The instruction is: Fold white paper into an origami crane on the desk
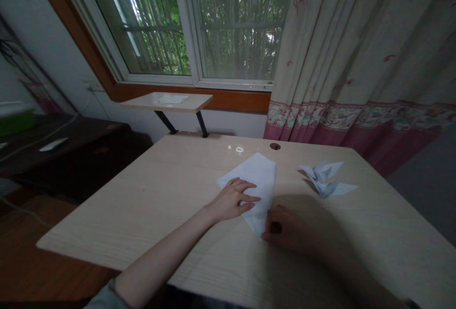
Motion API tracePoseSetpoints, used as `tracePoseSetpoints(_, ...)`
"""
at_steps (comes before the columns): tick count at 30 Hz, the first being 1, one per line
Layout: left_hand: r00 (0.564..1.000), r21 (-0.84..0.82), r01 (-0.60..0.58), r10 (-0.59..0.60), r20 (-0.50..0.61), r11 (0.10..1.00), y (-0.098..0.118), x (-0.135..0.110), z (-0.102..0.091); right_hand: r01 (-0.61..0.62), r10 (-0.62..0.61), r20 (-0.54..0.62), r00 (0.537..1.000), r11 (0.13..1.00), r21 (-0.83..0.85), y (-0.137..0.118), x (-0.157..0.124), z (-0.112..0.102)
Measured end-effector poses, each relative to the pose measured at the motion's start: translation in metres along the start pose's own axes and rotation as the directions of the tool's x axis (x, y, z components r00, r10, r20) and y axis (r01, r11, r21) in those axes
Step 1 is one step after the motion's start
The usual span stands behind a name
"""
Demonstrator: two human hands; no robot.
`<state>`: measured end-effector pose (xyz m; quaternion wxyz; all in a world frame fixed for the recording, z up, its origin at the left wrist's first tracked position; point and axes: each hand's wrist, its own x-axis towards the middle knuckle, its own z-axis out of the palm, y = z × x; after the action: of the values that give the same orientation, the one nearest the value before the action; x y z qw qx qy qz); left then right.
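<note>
A white sheet of paper (261, 171), folded into a pointed kite-like shape, lies on the table with one corner toward me. My left hand (237, 198) rests flat across its left part, fingers spread and pressing on it. At the lower right edge is my right hand (285, 228), its fingers curled into a ring and its thumb by the near corner. That hand seems to pinch the paper's edge, though shadow hides part of the contact. Two folded paper cranes (326, 181), or similar winged shapes, sit together to the right.
The light wooden table (171, 185) has a round cable hole (275, 146) near its far edge. A small raised shelf (167, 102) stands at the back left, bearing a white sheet or packet. Behind are a window (235, 29) and a patterned curtain (327, 62). A dark cabinet (89, 133) stands left.
</note>
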<state>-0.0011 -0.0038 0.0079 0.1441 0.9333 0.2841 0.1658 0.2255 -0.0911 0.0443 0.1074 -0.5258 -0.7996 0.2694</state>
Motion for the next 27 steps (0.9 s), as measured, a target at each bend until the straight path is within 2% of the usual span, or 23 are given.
tracePoseSetpoints(3,1.000,0.009,0.001,-0.001,0.010,1.000,0.001,0.000,-0.001,0.020,-0.019,0.058,0.998,1.000,-0.015,-0.005,-0.001,-0.005)
tracePoseSetpoints(13,1.000,0.007,-0.015,0.015,-0.003,1.000,0.000,0.001,0.000,0.095,-0.094,0.063,0.994,0.995,-0.022,0.001,-0.001,-0.005)
tracePoseSetpoints(16,1.000,0.012,-0.008,0.008,0.004,1.000,0.001,0.001,-0.001,0.115,-0.115,0.004,0.993,0.993,-0.014,0.012,0.001,0.002)
tracePoseSetpoints(18,1.000,0.013,-0.005,0.005,0.004,1.000,0.001,0.000,-0.001,0.144,-0.139,-0.116,0.983,0.989,0.033,0.024,0.005,0.010)
tracePoseSetpoints(19,1.000,0.013,-0.006,0.006,0.001,1.000,0.001,0.000,-0.001,0.137,-0.131,-0.133,0.982,0.990,0.036,0.030,0.007,0.013)
tracePoseSetpoints(24,1.000,0.009,-0.020,0.020,-0.017,1.000,-0.002,0.000,0.001,-0.069,0.063,-0.317,0.946,0.998,-0.008,0.052,0.015,0.017)
tracePoseSetpoints(27,1.000,0.017,-0.013,0.013,-0.012,1.000,-0.002,0.000,0.002,-0.132,0.119,-0.361,0.925,0.991,-0.011,0.053,0.017,0.011)
